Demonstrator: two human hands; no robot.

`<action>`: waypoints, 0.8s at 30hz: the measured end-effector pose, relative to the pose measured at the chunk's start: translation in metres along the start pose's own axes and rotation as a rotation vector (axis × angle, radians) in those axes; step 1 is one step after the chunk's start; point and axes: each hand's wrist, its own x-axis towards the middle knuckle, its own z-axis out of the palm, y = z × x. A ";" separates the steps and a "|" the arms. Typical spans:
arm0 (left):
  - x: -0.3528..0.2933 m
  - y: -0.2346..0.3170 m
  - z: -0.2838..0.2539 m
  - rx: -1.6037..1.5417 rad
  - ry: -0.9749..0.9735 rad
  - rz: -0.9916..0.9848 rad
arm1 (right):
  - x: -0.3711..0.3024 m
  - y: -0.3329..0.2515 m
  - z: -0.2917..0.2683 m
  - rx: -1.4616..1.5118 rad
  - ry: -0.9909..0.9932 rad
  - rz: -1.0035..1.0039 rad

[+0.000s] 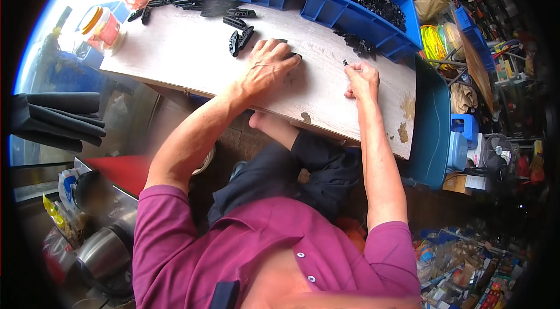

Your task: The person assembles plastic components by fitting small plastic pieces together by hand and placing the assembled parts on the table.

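Person wears a magenta short-sleeve polo shirt [256, 245] w/ small white buttons down the front placket; sleeves end above the elbows, so both forearms are bare, w/ no watch, rings or gloves visible on the left hand [266, 68] or the right hand [361, 80]. Lower half: dark navy/black shorts or trousers [303, 178], fabric creased and bunched over the lap. A dark blue patch or pocket edge sits low on the shirt front, too cropped to tell which.

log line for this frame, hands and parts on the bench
left hand: pressing black part on wooden bench | right hand: pinching small black piece | behind: blue bin of black parts
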 end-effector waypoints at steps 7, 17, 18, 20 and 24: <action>0.000 0.021 -0.009 0.004 0.110 0.035 | -0.026 -0.002 0.003 0.107 -0.052 0.034; 0.020 0.087 0.048 -1.259 0.108 -1.004 | -0.071 0.013 0.015 0.301 -0.215 -0.144; 0.021 0.087 0.049 -1.393 0.110 -0.987 | -0.070 0.015 0.017 0.302 -0.208 -0.200; 0.019 0.080 0.047 -1.525 0.088 -1.023 | -0.071 0.020 0.016 0.328 -0.232 -0.202; 0.017 0.087 0.013 -1.747 0.058 -1.132 | -0.078 0.016 0.012 0.369 -0.238 -0.192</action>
